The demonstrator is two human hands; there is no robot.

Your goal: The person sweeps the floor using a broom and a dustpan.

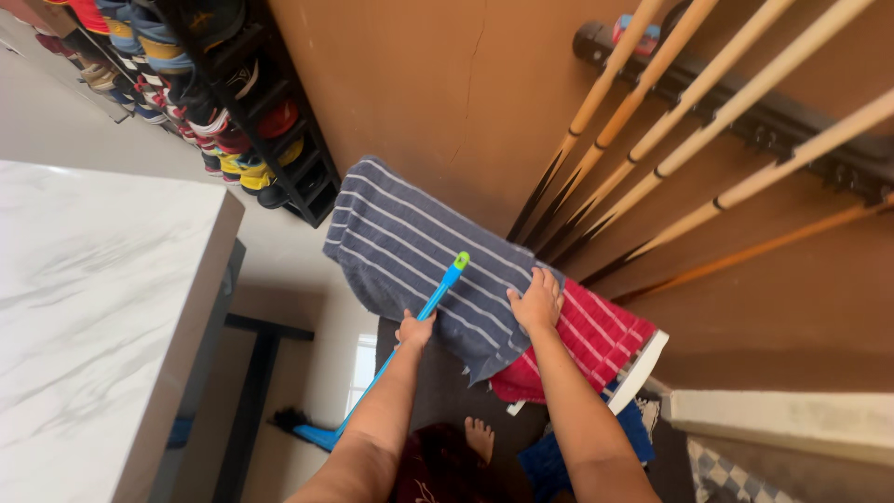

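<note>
Blue plastic, capped in green: this is the broom handle (421,317) that our left hand (414,330) grips in a closed fist near its upper end. The shaft runs down and to the left to a blue broom head (312,433) with dark bristles resting on the floor, so the hold seems to us a way of keeping the broom upright while the other hand is busy. Our right hand (537,300) lies palm-down, fingers spread and gripping nothing, on a grey towel with white stripes (419,256); it appears to us to press or smooth the cloth. That towel is draped over a red striped towel (587,340), and both hang over a white rack (638,371) just beside the wall, where cloth can air. A third, blue cloth (549,456) shows below the rack. One bare foot (478,438) stands on dark flooring between our forearms.

Further out, we count five pale wooden cues (689,121) leaning into a black wall holder (773,121), tips upward, and one darker orange stick (745,253) below them. A black shoe rack (233,112) filled with many pairs of shoes stands against the same brown wall (438,84). One white marble-patterned tabletop (93,298) fills the left.
</note>
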